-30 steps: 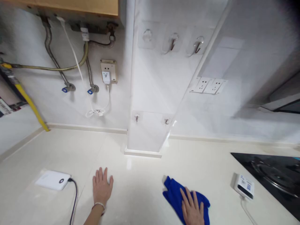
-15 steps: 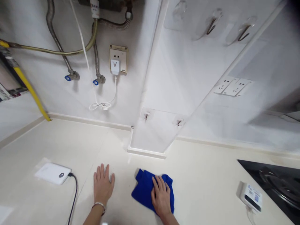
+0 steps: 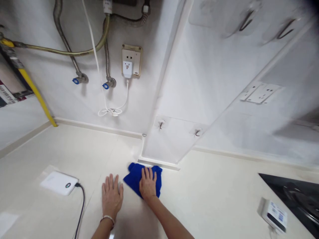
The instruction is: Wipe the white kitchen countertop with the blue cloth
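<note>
A blue cloth (image 3: 134, 177) lies bunched on the cream countertop (image 3: 206, 199), close to the foot of the boxed-in wall column. My right hand (image 3: 149, 184) presses down on it, fingers slightly curled over the fabric; the palm side is hidden. To the left of the cloth, my left hand (image 3: 111, 196) rests flat on the counter with its fingers stretched out and nothing in it. A bracelet circles the left wrist.
A white power bank (image 3: 59, 182) with a black cable lies at left. At right sit a small white device (image 3: 275, 215) and a black gas stove (image 3: 296, 199). The column (image 3: 161, 142) juts from the wall. A yellow pipe (image 3: 37, 94) meets the counter's back left.
My right hand has slid the blue cloth left and away from me, up to the column's base. My left hand stays on the counter. The view has shifted slightly.
</note>
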Demonstrator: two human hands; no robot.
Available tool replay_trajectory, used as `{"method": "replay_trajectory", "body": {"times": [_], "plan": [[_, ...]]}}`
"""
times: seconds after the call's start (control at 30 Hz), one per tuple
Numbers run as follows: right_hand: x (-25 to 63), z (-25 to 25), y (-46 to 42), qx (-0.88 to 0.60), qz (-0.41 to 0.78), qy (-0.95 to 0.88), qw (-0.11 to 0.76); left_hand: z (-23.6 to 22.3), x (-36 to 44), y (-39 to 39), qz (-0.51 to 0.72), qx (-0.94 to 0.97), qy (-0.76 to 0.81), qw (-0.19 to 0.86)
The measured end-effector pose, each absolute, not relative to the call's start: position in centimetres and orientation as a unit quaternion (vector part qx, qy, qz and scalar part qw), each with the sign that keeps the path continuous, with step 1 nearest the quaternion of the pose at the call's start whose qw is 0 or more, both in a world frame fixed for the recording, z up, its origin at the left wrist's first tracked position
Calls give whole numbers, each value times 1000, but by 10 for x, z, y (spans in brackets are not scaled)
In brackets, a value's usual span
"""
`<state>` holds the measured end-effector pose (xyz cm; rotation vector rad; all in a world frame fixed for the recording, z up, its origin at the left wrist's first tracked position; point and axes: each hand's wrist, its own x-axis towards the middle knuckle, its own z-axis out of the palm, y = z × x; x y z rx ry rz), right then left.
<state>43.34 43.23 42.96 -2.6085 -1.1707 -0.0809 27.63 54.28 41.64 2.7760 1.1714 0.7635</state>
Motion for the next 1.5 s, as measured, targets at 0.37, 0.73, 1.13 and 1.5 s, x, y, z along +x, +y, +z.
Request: {"method": "replay_trajectory", "body": {"times": [0.37,0.73,1.13,1.5], "plan": [[378,416,368,-823,-138,-503,225,411,276,547,259,889,378,12],[419,386,132,-885,-192,-420,63,421,277,544,254,891,374,35],[340,412,195,-865,-17,-500,40,427,280,537,238,890,382,75],[296,478,345,-756,159,-617,150,428,277,542,197,907,364,76]]}}
